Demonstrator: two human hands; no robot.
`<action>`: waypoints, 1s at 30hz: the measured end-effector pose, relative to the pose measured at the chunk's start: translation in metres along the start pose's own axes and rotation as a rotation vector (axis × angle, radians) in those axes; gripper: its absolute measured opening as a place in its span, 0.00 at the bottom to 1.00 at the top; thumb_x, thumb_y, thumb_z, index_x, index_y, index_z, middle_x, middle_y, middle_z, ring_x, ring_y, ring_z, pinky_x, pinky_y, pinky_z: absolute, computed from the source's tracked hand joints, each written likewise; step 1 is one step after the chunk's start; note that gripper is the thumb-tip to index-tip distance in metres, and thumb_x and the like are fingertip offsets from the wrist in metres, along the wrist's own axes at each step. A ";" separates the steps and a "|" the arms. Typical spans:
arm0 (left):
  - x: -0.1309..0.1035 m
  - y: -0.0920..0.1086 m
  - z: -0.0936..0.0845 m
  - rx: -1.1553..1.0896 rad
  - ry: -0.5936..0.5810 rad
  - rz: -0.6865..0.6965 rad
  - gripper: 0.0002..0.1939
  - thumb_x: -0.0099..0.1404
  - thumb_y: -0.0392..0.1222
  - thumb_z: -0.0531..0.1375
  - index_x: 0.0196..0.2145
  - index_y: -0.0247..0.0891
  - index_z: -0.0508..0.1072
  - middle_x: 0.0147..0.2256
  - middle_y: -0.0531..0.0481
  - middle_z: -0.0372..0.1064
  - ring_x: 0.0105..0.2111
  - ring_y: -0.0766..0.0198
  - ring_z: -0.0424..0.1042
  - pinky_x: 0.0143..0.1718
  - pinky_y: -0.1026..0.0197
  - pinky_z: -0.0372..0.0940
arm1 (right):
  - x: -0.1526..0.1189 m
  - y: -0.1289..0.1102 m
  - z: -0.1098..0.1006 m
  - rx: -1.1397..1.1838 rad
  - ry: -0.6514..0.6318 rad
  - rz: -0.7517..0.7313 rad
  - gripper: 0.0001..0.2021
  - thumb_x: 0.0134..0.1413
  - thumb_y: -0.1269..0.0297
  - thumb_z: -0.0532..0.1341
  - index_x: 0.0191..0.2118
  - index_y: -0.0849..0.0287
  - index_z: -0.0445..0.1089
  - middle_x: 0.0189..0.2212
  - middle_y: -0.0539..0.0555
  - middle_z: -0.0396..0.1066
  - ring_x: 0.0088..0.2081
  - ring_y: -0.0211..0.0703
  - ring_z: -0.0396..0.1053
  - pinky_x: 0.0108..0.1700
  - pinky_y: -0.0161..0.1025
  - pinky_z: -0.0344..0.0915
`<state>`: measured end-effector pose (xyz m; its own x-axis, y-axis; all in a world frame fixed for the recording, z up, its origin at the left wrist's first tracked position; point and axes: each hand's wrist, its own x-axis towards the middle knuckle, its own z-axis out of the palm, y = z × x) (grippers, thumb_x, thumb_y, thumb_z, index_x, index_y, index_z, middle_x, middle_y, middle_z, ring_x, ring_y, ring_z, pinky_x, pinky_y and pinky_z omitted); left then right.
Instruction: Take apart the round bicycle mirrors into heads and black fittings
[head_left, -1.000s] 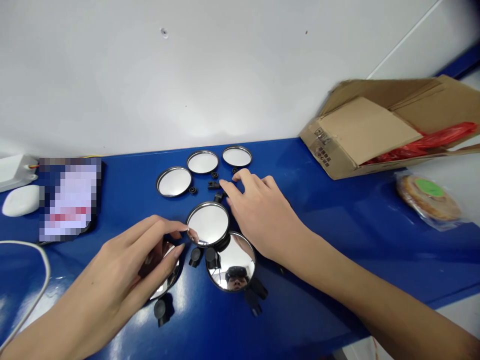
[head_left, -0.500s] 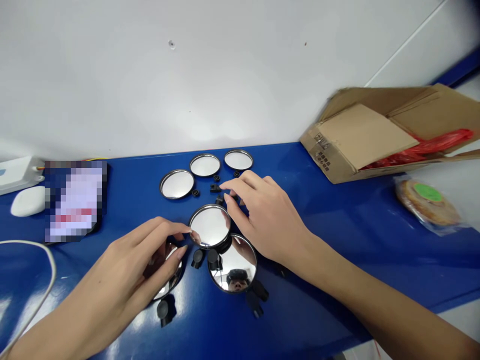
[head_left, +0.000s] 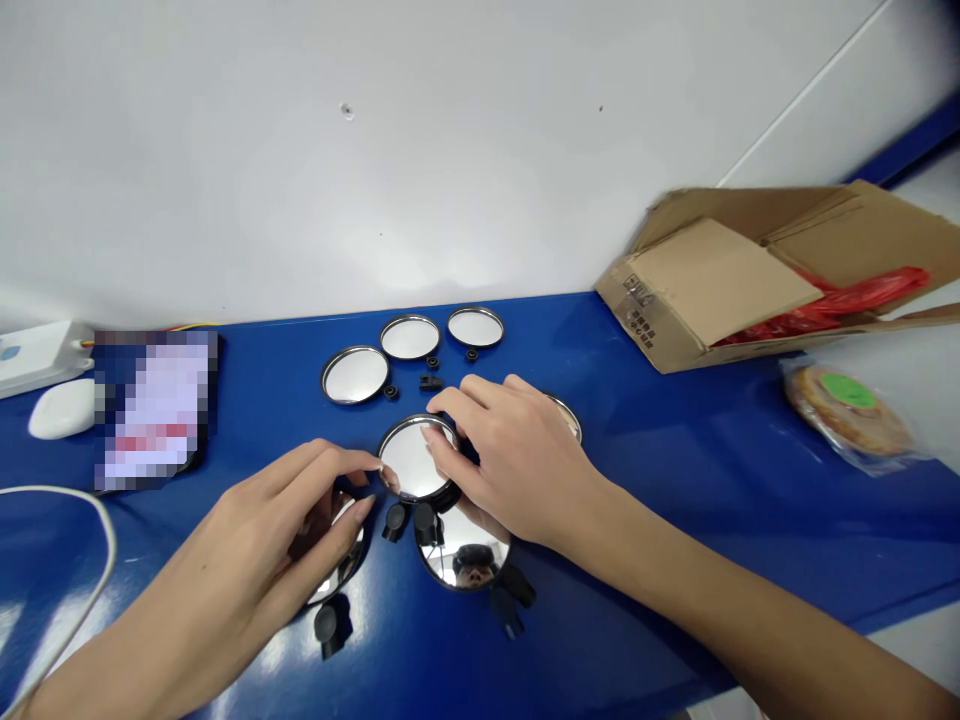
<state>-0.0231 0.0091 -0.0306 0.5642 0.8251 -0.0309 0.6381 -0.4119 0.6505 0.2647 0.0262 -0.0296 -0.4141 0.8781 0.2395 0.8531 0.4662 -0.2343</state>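
My left hand (head_left: 300,530) is half curled over a round black-rimmed mirror (head_left: 351,570) at the lower left. Its index fingertip meets the left rim of the middle mirror (head_left: 409,460), while the thumb stays apart below. From the right, my right hand (head_left: 499,445) reaches over that middle mirror, thumb above the glass and index finger bent at the far rim, with a gap between them. The other right fingertips are hidden. Partly beneath the middle mirror lies another mirror (head_left: 465,550). Black clamp pieces (head_left: 427,525) sit at the mirrors' near edges.
Three mirrors (head_left: 356,375) lie farther back, with small black fittings (head_left: 431,382). Another mirror (head_left: 568,415) shows behind my right hand. A phone (head_left: 154,410) and white cable (head_left: 105,540) are left; a cardboard box (head_left: 675,290) and wrapped round pastry (head_left: 847,410) are right.
My right hand has shifted left and slightly nearer, its thumb now over the middle mirror. A mirror behind that hand has come into view. My left hand has barely moved.
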 end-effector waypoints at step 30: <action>-0.001 -0.004 -0.003 0.016 -0.039 -0.010 0.14 0.90 0.55 0.58 0.67 0.59 0.74 0.40 0.57 0.81 0.29 0.62 0.80 0.30 0.62 0.76 | 0.000 -0.010 -0.003 0.405 -0.004 0.144 0.10 0.78 0.68 0.69 0.59 0.57 0.80 0.35 0.48 0.77 0.36 0.45 0.73 0.45 0.45 0.65</action>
<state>-0.0274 0.0112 -0.0308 0.5778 0.8134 -0.0672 0.6516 -0.4102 0.6381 0.2568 0.0212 -0.0247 -0.3019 0.9374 0.1734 0.7095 0.3424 -0.6160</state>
